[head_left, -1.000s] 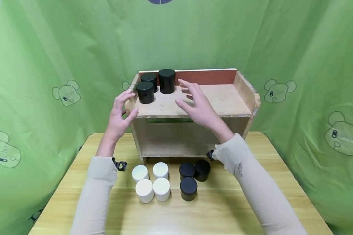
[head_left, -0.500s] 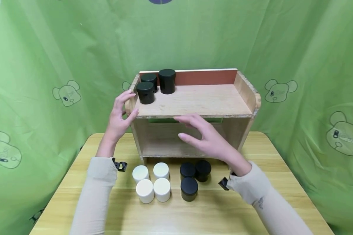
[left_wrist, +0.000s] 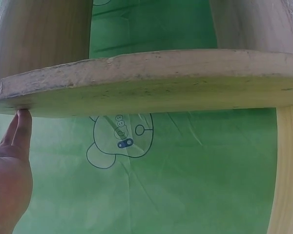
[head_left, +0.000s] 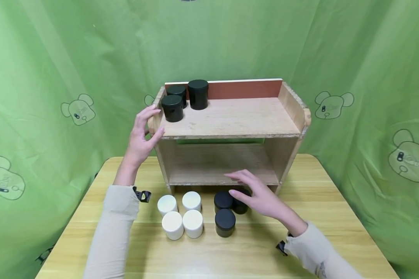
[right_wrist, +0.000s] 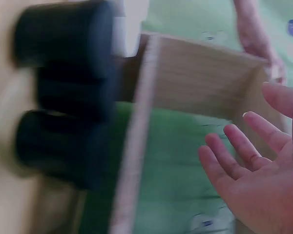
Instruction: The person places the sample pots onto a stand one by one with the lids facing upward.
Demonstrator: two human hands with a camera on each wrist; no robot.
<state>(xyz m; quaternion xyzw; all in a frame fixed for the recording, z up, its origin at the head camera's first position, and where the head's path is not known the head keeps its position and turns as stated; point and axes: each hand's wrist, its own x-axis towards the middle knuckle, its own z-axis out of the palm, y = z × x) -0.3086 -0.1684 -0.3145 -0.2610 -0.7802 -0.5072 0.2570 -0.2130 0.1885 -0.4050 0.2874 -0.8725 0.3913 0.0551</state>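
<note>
My left hand [head_left: 139, 139] holds the left side panel of a small wooden shelf [head_left: 230, 120], thumb at its front edge; in the left wrist view, fingers [left_wrist: 23, 129] touch the panel's outer face. My right hand [head_left: 256, 195] hovers with spread fingers over the black lidded jars on the table, overlapping the rear right jar [head_left: 240, 208]. Beside that one stand another black jar [head_left: 223, 201] and a front black jar [head_left: 225, 223]. In the right wrist view, the right palm [right_wrist: 263, 180] holds nothing, and dark jars [right_wrist: 63, 39] appear blurred.
Several white lidded jars [head_left: 193, 223] stand left of the black ones on the wooden table [head_left: 244, 255]. On the shelf's top left are two shorter black jars [head_left: 172, 108] and a taller black jar [head_left: 198, 95]. A green curtain [head_left: 108, 46] hangs behind.
My right hand has come down from the shelf's top, past its front, to just above the black jars on the table. The left hand has stayed on the side panel.
</note>
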